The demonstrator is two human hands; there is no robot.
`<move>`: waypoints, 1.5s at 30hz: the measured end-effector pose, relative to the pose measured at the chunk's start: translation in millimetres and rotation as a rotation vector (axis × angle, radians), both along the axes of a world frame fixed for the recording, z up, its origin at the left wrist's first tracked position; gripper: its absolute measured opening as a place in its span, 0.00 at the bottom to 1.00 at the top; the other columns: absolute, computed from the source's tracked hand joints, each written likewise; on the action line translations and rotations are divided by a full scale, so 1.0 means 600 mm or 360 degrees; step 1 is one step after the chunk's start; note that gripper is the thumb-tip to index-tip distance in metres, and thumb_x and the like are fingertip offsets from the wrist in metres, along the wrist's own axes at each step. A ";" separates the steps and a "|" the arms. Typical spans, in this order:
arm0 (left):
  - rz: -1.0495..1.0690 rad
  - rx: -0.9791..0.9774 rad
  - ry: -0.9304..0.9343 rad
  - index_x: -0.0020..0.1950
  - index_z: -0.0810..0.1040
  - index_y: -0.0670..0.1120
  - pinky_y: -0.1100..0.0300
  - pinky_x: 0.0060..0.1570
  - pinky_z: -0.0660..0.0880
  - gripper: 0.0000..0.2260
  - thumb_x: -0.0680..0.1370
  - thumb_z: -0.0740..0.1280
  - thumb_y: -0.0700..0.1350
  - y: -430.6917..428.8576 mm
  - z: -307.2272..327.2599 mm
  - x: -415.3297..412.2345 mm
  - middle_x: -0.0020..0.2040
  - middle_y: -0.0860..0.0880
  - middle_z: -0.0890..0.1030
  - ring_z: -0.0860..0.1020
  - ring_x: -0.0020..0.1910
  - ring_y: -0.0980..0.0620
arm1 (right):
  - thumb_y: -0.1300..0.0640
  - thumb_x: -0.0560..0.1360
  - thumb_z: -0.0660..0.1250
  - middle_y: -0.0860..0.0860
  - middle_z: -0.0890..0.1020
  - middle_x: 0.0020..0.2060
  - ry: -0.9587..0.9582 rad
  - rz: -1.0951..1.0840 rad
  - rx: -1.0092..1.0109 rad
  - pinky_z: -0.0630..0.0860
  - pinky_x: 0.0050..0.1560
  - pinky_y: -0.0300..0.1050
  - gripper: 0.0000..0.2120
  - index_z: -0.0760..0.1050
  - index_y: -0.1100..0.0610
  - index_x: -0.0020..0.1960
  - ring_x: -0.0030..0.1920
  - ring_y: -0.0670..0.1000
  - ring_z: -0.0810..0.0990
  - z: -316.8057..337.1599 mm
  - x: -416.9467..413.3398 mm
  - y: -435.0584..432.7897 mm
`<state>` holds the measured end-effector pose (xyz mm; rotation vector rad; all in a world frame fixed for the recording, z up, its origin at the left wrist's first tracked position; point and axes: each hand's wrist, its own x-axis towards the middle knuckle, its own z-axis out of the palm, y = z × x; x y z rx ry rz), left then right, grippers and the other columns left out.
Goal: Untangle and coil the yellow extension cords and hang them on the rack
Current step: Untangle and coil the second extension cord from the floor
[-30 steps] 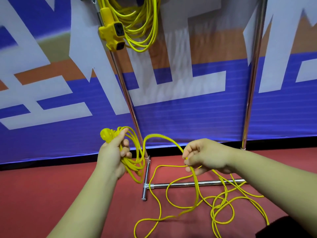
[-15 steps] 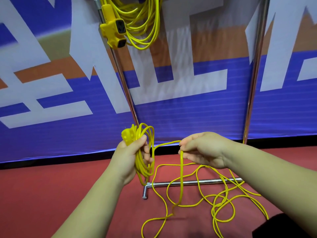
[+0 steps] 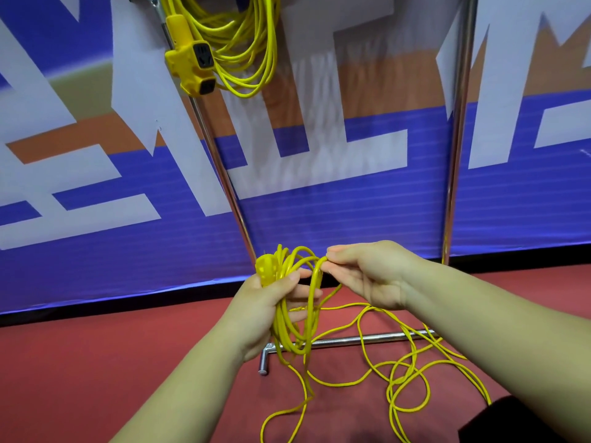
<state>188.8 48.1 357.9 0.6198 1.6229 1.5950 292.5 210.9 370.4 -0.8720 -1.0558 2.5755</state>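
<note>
The right hand (image 3: 371, 276) moved up to the coil (image 3: 281, 330), pinching the cord (image 3: 315, 282) beside it; the left hand (image 3: 265, 305) clenched the coil.

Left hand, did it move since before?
Yes. The left hand gripping the coiled cord moved right, from left of the rack pole to in front of it.
</note>
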 end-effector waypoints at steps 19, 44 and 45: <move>-0.0668 0.0242 -0.0745 0.46 0.82 0.42 0.65 0.21 0.67 0.14 0.69 0.80 0.48 -0.022 0.027 -0.029 0.23 0.53 0.67 0.67 0.20 0.58 | 0.53 0.67 0.76 0.46 0.78 0.65 0.0257 0.0591 0.1340 0.72 0.67 0.45 0.26 0.76 0.42 0.63 0.65 0.42 0.76 -0.022 0.008 0.056; -0.0780 0.0223 -0.0810 0.52 0.82 0.44 0.64 0.23 0.68 0.13 0.72 0.78 0.47 -0.014 0.033 -0.029 0.23 0.54 0.67 0.66 0.20 0.60 | 0.57 0.78 0.69 0.42 0.80 0.31 0.0417 0.0074 0.1795 0.69 0.33 0.31 0.12 0.81 0.45 0.59 0.28 0.40 0.72 0.010 -0.003 0.015; -0.0766 0.0208 -0.0816 0.51 0.83 0.44 0.64 0.22 0.67 0.13 0.71 0.79 0.48 -0.014 0.034 -0.028 0.23 0.54 0.66 0.66 0.19 0.60 | 0.57 0.78 0.69 0.39 0.81 0.31 0.0390 0.0065 0.1815 0.69 0.34 0.29 0.12 0.81 0.47 0.60 0.29 0.39 0.75 0.008 -0.004 0.015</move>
